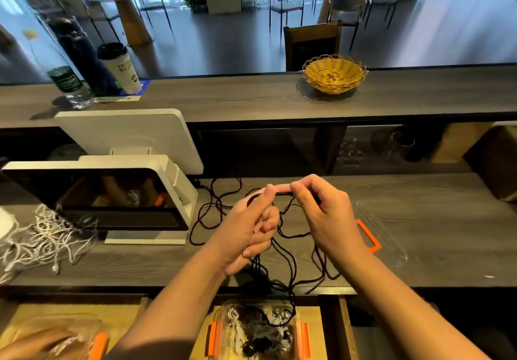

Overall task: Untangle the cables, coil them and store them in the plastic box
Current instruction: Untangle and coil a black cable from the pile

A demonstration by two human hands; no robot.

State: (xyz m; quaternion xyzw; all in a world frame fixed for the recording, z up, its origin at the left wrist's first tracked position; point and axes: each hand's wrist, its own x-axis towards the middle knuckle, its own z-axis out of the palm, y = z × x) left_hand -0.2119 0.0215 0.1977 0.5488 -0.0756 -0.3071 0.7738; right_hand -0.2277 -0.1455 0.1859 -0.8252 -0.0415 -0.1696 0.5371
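Two hands meet over the middle of the wooden counter (419,200), both busy with a black cable (291,264). The left hand (249,228) has its lower fingers curled round several strands, which hang from it in a bunch toward the near edge, while its forefinger and thumb reach up to the far side. The right hand (321,208) pinches the same cable between thumb and fingertips, just right of the left fingertips, so that a short stretch runs between the two hands. Loose loops of the cable sprawl on the counter around and beneath both hands, and one strand drops over the near edge into a clear plastic box (215,334) with orange clips, which sits below in an open drawer and holds a jumble of dark and pale cables. Right of the right hand lies a clear lid (391,236) with an orange latch, flat on the counter. At the far left a tangle of white cable (47,239) rests beside a white screen (112,200). On the higher ledge beyond stand a yellow basket (335,72), a paper cup (120,67) and a water bottle (68,85).
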